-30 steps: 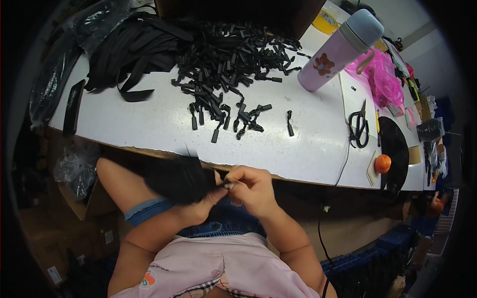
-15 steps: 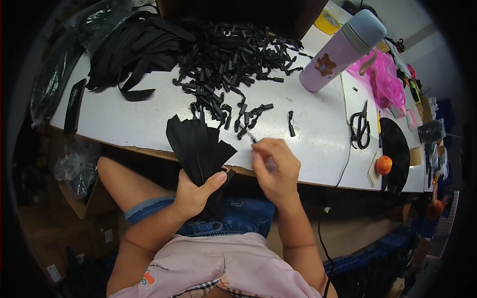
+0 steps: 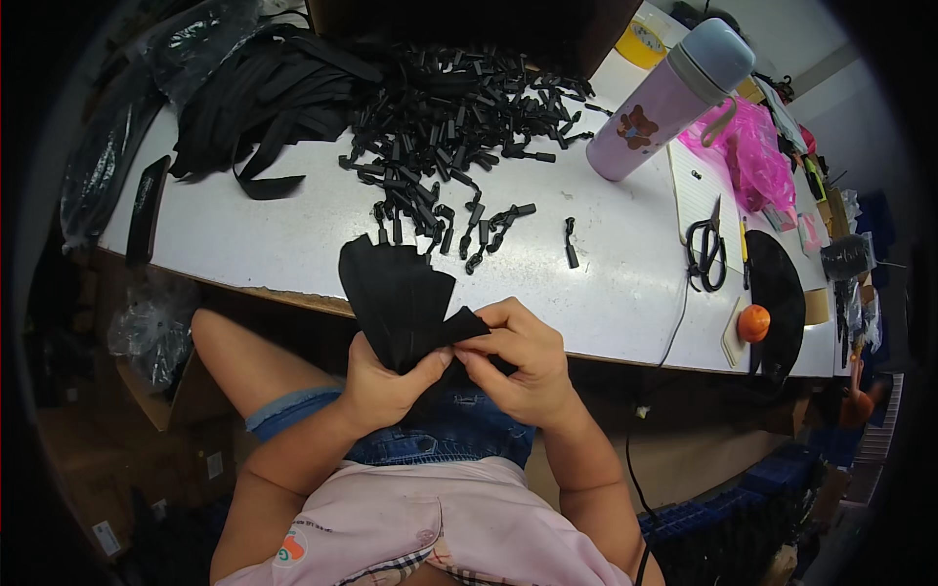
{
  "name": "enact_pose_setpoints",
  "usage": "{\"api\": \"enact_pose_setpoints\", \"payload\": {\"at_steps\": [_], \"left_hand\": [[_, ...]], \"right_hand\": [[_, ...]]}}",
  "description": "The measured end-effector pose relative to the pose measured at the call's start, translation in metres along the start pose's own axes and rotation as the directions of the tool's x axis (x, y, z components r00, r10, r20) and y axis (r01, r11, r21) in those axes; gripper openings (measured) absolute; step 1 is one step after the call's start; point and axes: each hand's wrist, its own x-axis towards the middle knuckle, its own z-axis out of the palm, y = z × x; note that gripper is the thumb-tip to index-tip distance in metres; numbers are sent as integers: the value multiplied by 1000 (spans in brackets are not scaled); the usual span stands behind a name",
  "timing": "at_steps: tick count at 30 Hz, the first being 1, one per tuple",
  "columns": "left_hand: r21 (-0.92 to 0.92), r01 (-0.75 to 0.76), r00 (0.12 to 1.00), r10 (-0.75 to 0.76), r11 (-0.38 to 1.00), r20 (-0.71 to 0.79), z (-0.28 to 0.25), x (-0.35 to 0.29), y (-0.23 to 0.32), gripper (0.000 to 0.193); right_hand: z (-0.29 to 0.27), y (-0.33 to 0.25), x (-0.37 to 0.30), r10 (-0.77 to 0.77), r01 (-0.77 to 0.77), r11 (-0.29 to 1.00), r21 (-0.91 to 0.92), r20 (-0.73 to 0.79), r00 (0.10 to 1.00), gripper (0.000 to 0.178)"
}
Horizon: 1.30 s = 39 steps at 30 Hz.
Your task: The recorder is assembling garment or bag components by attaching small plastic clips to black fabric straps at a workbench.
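A fanned bundle of black strips (image 3: 396, 298), which look like zipper tapes, is gripped in my left hand (image 3: 386, 389) over my lap, just off the table's front edge. My left thumb presses on the lower end of one strip. At that same spot my right hand (image 3: 523, 361) is closed in a pinch, its thumb and fingertips against the left thumb. Whatever lies in the right fingertips is hidden by them. Beyond the bundle, small black pieces like zipper pulls (image 3: 445, 122) lie in a heap, with several loose ones, one set apart (image 3: 571, 244).
More long black strips (image 3: 264, 98) and clear plastic bags (image 3: 200, 44) lie at the back left. A lilac bottle (image 3: 650, 117) stands at the back right. Black scissors (image 3: 707, 249), a notepad (image 3: 687, 186), an orange round object (image 3: 753, 323) and a pink bag (image 3: 747, 146) are to the right.
My right hand has moved down and left from above the table edge, bringing a small black piece to the bundle. The left hand's strips have shifted slightly right.
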Motion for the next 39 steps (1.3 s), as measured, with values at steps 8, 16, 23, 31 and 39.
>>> {"api": "enact_pose_setpoints", "payload": {"at_steps": [8,16,23,31,39], "left_hand": [[-30,-29,997,27,999,-71,-1,2,2,17],[-50,-112,991,107,992,-86,-2,3,1,18],[-214,119,993,-118,970,16,-7,1,5,18],[-138,103,994,-97,985,50,-6,1,7,15],[-120,86,996,-89,989,-25,0,0,6,14]], "right_hand": [[22,-3,-5,117,-101,990,94,-189,975,14],[38,7,-16,336,-229,868,440,-182,924,11],[26,8,-15,510,-411,378,829,184,840,6],[24,5,-14,545,-462,380,801,210,812,7],[32,14,-22,269,-231,889,396,-44,962,6]]}}
